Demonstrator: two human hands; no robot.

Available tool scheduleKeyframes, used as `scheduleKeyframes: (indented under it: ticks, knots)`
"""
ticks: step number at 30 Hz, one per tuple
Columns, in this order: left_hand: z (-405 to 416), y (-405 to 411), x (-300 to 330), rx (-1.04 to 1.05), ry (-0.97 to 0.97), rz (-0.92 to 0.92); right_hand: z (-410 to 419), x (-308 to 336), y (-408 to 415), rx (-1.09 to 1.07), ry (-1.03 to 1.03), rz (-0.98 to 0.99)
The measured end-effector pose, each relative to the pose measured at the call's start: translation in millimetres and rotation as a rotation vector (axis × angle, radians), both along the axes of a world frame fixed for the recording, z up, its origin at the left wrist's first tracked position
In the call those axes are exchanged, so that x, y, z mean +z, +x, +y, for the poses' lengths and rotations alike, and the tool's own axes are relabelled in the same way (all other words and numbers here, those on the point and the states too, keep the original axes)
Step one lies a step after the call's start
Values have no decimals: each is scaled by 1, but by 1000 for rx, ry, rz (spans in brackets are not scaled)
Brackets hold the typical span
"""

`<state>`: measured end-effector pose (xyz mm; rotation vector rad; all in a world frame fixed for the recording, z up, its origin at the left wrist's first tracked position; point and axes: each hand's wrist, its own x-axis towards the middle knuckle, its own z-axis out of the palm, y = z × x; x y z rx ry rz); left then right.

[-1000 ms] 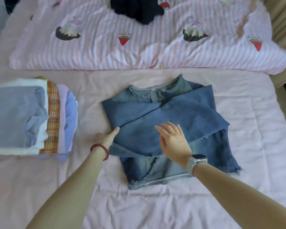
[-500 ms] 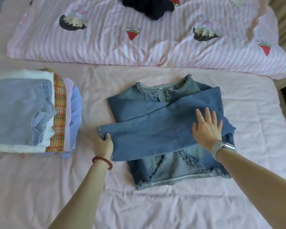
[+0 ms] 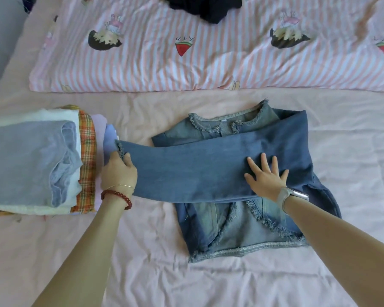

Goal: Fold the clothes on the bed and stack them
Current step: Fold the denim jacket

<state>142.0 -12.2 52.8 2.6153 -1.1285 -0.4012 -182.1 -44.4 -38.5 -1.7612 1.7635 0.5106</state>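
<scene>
A frayed blue denim jacket (image 3: 242, 227) lies front-up on the pink bed sheet (image 3: 186, 280). One sleeve (image 3: 191, 171) is stretched flat across its chest toward the left. My left hand (image 3: 119, 171) grips the frayed cuff of that sleeve, right beside the stack. My right hand (image 3: 265, 177) presses flat with spread fingers on the sleeve near the jacket's right side. A stack of folded clothes (image 3: 36, 160), grey-blue on top with white, plaid and lilac layers, sits at the left.
A pink striped quilt (image 3: 208, 58) with cartoon prints spans the far side of the bed. A dark garment (image 3: 206, 7) lies on it at the top. The bed's left edge meets a grey wall at the upper left.
My left hand has pulled the sleeve cuff out to the left, up to the stack. My right hand slid right across the sleeve and now presses it down.
</scene>
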Motion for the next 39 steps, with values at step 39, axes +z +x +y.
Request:
scheduleKeyframes:
  ticks: [39]
  knots:
    - [43, -115, -63, -990, 164, -227, 34, 46, -30, -621, -535, -374]
